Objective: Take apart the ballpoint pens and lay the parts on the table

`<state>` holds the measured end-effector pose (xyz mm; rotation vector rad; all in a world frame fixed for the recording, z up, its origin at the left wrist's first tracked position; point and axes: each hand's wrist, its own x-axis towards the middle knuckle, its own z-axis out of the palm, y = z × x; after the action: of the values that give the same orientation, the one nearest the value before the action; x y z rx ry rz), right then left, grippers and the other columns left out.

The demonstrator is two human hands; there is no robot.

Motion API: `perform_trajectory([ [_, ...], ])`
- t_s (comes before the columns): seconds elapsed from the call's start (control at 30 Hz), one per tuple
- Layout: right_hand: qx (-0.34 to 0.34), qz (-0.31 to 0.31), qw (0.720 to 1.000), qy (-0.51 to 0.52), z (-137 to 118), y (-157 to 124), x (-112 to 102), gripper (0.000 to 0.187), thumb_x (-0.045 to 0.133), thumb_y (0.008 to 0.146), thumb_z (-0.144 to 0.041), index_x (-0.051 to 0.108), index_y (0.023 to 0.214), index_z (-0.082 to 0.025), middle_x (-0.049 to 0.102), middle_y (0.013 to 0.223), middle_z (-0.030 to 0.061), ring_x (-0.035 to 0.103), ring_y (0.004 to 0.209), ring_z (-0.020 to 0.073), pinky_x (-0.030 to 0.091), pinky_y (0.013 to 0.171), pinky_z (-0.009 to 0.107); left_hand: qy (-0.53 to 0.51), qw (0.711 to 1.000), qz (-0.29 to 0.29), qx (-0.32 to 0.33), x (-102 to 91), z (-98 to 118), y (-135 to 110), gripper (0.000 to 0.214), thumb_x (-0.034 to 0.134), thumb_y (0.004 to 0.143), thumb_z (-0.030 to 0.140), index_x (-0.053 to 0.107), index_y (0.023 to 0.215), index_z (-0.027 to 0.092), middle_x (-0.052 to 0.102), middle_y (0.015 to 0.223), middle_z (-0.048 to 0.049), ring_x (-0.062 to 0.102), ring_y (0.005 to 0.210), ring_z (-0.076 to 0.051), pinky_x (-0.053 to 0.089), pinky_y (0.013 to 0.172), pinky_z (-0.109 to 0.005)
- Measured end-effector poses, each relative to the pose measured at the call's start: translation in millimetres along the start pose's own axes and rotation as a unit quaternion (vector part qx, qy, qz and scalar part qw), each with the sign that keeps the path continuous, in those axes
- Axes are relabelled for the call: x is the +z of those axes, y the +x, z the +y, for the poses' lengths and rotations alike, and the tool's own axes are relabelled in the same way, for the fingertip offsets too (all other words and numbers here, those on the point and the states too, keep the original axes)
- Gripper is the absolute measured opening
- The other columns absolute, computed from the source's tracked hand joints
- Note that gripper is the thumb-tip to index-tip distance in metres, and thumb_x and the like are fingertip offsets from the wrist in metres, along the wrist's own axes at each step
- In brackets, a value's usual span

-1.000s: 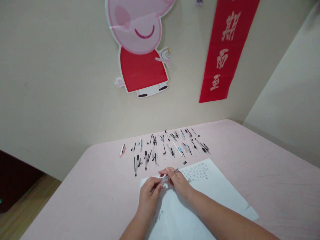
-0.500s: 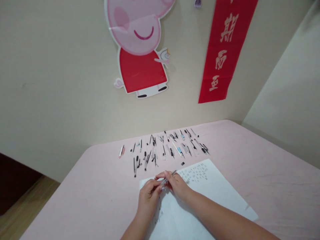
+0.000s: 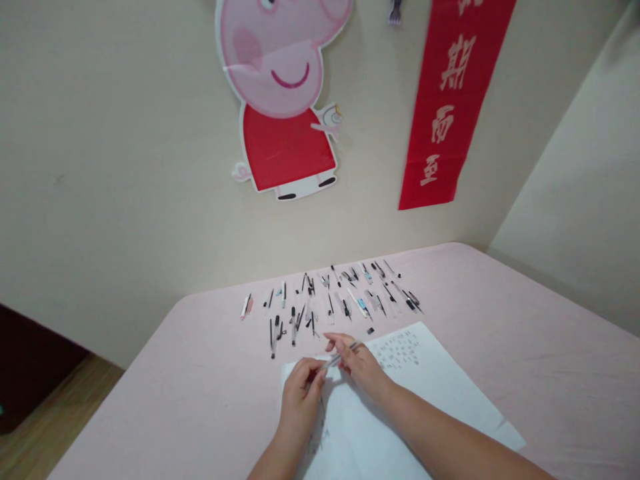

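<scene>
At far left, a pink cloth-covered table (image 3: 200, 373) spreads toward a pale wall. On it lies a slim white-and-pink plastic pen (image 3: 245, 307), then clusters of black, clear and blue pen parts (image 3: 293, 325) run rightward. Above them, a pink pig cutout in a red dress (image 3: 287, 153) is on the wall.

My left hand (image 3: 301, 393) has thumb and forefinger pinched on the near end of a thin, clear-and-grey plastic pen (image 3: 333, 362), which slants up and right over the paper. My right hand (image 3: 361, 367) has its thumb and fingers closed about the far part; how firmly, I cannot tell. I judge it best to keep both pinches in line, so the thin plastic doesn't bend or slip.

Just beyond is a small black cap (image 3: 371, 331); to the right, a large white sheet of paper (image 3: 440, 400) with handwritten characters.

For containers, I find only clear barrels among the parts; what they hold is too small to tell.
</scene>
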<state>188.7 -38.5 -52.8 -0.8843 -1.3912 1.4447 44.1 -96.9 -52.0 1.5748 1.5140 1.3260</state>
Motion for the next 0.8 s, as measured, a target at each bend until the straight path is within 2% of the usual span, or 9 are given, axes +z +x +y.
perform_trajectory([
  [0.1, 0.017, 0.099, 0.994, 0.047, 0, 7, -11, 0.052, 0.057, 0.078, -0.062, 0.062, 0.103, -0.017, 0.043, 0.054, -0.0071, 0.031, 0.041, 0.0066, 0.022, 0.040, 0.020, 0.004, 1.000, 0.011, -0.015, -1.7, -4, 0, 0.021, 0.055, 0.081, 0.035, 0.068, 0.080, 0.018, 0.065, 0.076, -0.0048, 0.060, 0.073, -0.018, 0.047, 0.067, -0.030],
  [0.17, 0.013, 0.150, 0.987, 0.061, -2, 11, -18, 0.047, 0.061, 0.075, -0.060, 0.062, 0.093, -0.017, 0.037, 0.049, -0.0093, 0.029, 0.041, 0.0070, 0.021, 0.039, 0.020, -0.001, 0.999, 0.025, -0.027, -2.5, -6, 0, 0.022, 0.056, 0.081, 0.036, 0.068, 0.082, 0.018, 0.064, 0.077, -0.0047, 0.059, 0.072, -0.018, 0.047, 0.066, -0.030],
  [0.3, -0.003, 0.175, 0.983, 0.057, -6, 15, -27, 0.042, 0.068, 0.069, -0.058, 0.059, 0.074, -0.018, 0.039, 0.047, -0.0083, 0.032, 0.041, 0.0072, 0.022, 0.039, 0.021, -0.030, 0.997, 0.038, -0.056, -1.5, -11, -1, 0.026, 0.059, 0.079, 0.042, 0.067, 0.084, 0.018, 0.064, 0.078, -0.0047, 0.059, 0.070, -0.017, 0.048, 0.063, -0.028],
  [0.4, 0.005, 0.179, 0.982, 0.067, -9, 21, -33, 0.041, 0.069, 0.067, -0.057, 0.059, 0.072, -0.017, 0.043, 0.048, -0.0073, 0.033, 0.040, 0.0068, 0.023, 0.038, 0.020, -0.078, 0.992, 0.048, -0.088, 1.3, -16, -1, 0.035, 0.061, 0.077, 0.046, 0.066, 0.098, 0.018, 0.065, 0.081, -0.0046, 0.059, 0.067, -0.015, 0.048, 0.060, -0.027],
  [0.47, -0.004, 0.210, 0.974, 0.084, -13, 28, -44, 0.040, 0.071, 0.066, -0.055, 0.059, 0.073, -0.017, 0.047, 0.050, -0.0061, 0.037, 0.041, 0.0069, 0.025, 0.038, 0.019, -0.109, 0.987, 0.057, -0.108, 3.0, -19, -2, 0.043, 0.063, 0.075, 0.048, 0.063, 0.106, 0.019, 0.065, 0.084, -0.0049, 0.059, 0.067, -0.014, 0.049, 0.058, -0.026],
  [0.57, -0.040, 0.286, 0.953, 0.093, -17, 42, -79, 0.038, 0.073, 0.063, -0.051, 0.062, 0.076, -0.017, 0.052, 0.054, -0.0040, 0.044, 0.046, 0.0084, 0.032, 0.040, 0.019, -0.113, 0.985, 0.051, -0.124, 4.3, -22, -2, 0.045, 0.064, 0.074, 0.050, 0.064, 0.106, 0.019, 0.065, 0.083, -0.0047, 0.060, 0.067, -0.014, 0.049, 0.060, -0.026],
  [0.67, -0.072, 0.369, 0.926, 0.046, -17, 55, -130, 0.036, 0.069, 0.066, -0.050, 0.064, 0.079, -0.017, 0.059, 0.063, 0.0000, 0.051, 0.052, 0.0098, 0.036, 0.042, 0.019, -0.086, 0.989, 0.034, -0.117, 4.1, -18, -3, 0.041, 0.062, 0.076, 0.050, 0.067, 0.100, 0.018, 0.066, 0.080, -0.0049, 0.061, 0.068, -0.016, 0.050, 0.063, -0.028],
  [0.77, -0.046, 0.435, 0.898, -0.055, -11, 67, -183, 0.041, 0.061, 0.069, -0.050, 0.066, 0.090, -0.015, 0.067, 0.079, 0.0059, 0.056, 0.056, 0.0114, 0.039, 0.043, 0.020, -0.055, 0.994, 0.020, -0.093, 3.3, -12, -3, 0.036, 0.061, 0.076, 0.048, 0.069, 0.094, 0.018, 0.069, 0.089, -0.0085, 0.063, 0.078, -0.020, 0.051, 0.068, -0.031],
  [0.8, -0.026, 0.440, 0.892, -0.103, -7, 70, -198, 0.045, 0.054, 0.073, -0.049, 0.066, 0.097, -0.014, 0.068, 0.085, 0.0084, 0.058, 0.058, 0.0123, 0.040, 0.043, 0.021, -0.043, 0.995, 0.014, -0.086, 3.1, -11, -3, 0.034, 0.061, 0.077, 0.047, 0.070, 0.094, 0.018, 0.069, 0.091, -0.0094, 0.063, 0.081, -0.021, 0.051, 0.071, -0.032],
])
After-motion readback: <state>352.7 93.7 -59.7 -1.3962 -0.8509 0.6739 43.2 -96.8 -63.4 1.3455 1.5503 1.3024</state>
